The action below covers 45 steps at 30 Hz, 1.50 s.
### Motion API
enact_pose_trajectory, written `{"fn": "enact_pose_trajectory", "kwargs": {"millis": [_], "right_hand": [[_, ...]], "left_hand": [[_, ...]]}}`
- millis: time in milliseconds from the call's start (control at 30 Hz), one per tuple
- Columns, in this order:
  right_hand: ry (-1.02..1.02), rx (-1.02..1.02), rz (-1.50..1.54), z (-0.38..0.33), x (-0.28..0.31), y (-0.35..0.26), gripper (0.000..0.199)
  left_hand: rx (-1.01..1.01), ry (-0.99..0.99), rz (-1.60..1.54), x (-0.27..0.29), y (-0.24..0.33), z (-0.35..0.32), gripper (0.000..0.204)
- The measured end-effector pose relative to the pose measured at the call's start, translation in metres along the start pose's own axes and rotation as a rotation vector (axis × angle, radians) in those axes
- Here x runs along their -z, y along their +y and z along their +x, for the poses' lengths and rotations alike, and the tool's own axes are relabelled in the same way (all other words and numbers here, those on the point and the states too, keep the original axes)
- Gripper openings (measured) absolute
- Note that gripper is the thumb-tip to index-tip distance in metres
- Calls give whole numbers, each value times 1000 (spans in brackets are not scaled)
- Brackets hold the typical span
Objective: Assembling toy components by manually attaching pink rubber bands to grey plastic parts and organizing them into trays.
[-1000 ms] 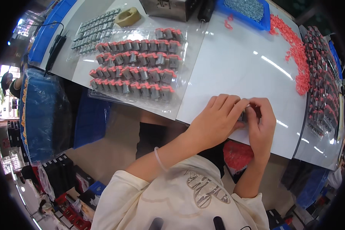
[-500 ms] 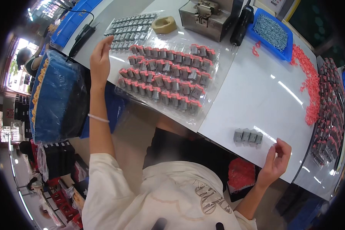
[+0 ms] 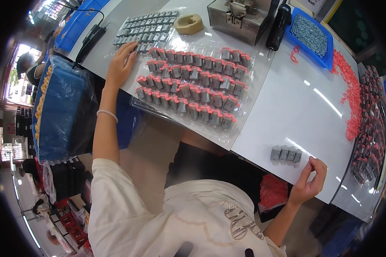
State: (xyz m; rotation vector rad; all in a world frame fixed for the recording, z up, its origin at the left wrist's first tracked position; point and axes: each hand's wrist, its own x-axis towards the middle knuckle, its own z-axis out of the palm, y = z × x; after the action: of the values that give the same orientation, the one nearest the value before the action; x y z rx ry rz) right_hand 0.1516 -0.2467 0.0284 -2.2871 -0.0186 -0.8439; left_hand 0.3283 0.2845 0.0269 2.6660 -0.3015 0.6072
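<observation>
My left hand (image 3: 122,65) lies with stretched fingers at the near left corner of a clear plastic tray of bare grey motors (image 3: 146,30). Its fingertips reach the nearest motors; I see nothing gripped. To its right, a second clear tray holds rows of small motors with red plastic brackets (image 3: 191,81). At the table's near right edge my right hand (image 3: 312,180) is closed, its thumb and curled index finger close together. Whatever is between them, if anything, cannot be made out. Just left of it, several grey motors (image 3: 286,154) stand side by side on the white tabletop.
A tan tape ring (image 3: 188,24), a metal fixture (image 3: 240,19) and a black electric screwdriver (image 3: 279,26) sit at the back. Beyond them is a blue tray of screws (image 3: 309,36). Loose red brackets (image 3: 351,98) and stacked trays of motors (image 3: 370,124) line the right.
My left hand has moved right and lowered onto the edge of the bare motors, its fingers reaching forward. My right hand stays beside the motor row, fingers slightly more curled. The view has shifted a little.
</observation>
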Motion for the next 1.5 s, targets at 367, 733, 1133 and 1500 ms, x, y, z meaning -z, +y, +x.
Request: {"fn": "enact_pose_trajectory", "kwargs": {"millis": [367,733,1133,1500], "right_hand": [[75,33,-162,-2,-2,5,15],[75,52,-219,-2,-3,5,15],[81,65,-241,-2,-5,4,15],[83,61,-242,-2,-5,5,17]], "left_hand": [[-141,83,166,3,-2,21,20],[-241,205,143,3,-10,20,16],[-81,159,375,-10,1,26,20],[-9,203,393,-7,15,18,17]]}}
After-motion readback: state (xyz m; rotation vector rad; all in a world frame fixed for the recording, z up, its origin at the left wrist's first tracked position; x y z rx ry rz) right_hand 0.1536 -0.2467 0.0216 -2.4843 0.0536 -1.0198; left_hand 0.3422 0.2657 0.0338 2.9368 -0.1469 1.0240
